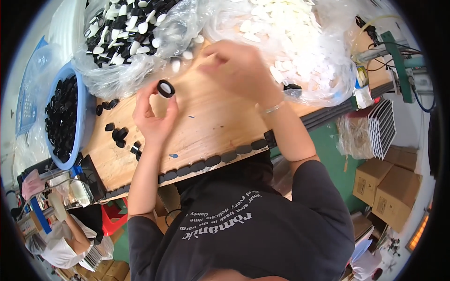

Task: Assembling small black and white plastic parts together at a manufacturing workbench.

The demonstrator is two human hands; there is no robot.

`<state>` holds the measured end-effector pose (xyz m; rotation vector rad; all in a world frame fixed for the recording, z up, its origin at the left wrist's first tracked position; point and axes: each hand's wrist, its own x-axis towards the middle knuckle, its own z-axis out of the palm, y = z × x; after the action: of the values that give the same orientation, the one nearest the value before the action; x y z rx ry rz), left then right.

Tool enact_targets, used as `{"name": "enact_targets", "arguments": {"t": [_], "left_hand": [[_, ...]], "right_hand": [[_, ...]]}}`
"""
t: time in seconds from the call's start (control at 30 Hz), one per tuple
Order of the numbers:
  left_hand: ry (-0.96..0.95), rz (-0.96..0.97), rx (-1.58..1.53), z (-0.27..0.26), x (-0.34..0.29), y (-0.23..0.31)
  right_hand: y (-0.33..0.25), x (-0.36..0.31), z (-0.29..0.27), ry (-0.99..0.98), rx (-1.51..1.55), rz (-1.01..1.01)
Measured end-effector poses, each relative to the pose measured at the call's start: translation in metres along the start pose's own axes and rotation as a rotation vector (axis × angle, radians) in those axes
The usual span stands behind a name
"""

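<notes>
Black round cap (165, 88) with a white liner showing in its middle sits pinched between our left hand's (152, 114) thumb and fingertips, held above the wooden bench (211, 122). Nearest us, our dark shirt covers the bench's front edge, where a row of black caps (211, 160) lines the rim — part of it is lost behind the shirt. Loose black caps (119, 134) lie scattered left of the left hand. Farther out, our right hand (236, 65) is blurred at the mouth of a clear bag of white liners (290, 37); we cannot tell whether its fingers are closed on anything. Another clear bag of mixed black and white caps (126, 28) is cut off at the top, and a blue basin of black caps (86, 112) stands at far left.
</notes>
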<state>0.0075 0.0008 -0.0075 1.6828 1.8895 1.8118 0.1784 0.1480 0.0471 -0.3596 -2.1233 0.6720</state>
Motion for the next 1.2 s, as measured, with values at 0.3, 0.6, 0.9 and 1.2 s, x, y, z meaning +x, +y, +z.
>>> {"name": "enact_targets", "arguments": {"t": [0.3, 0.6, 0.9, 1.2], "left_hand": [[0.045, -0.252, -0.483, -0.011, -0.011, -0.011], [-0.040, -0.275, -0.533, -0.013, -0.016, 0.001], [-0.063, -0.104, -0.406, -0.009, -0.016, 0.011], [0.012, 0.082, -0.229, -0.014, -0.007, 0.013]], "right_hand": [[0.051, -0.082, -0.145, -0.075, -0.616, 0.680], [0.058, -0.117, -0.163, -0.167, -0.665, 0.903], [0.054, -0.113, -0.131, -0.221, -1.039, 0.946], [0.031, -0.104, -0.134, -0.247, -1.157, 1.099]]}}
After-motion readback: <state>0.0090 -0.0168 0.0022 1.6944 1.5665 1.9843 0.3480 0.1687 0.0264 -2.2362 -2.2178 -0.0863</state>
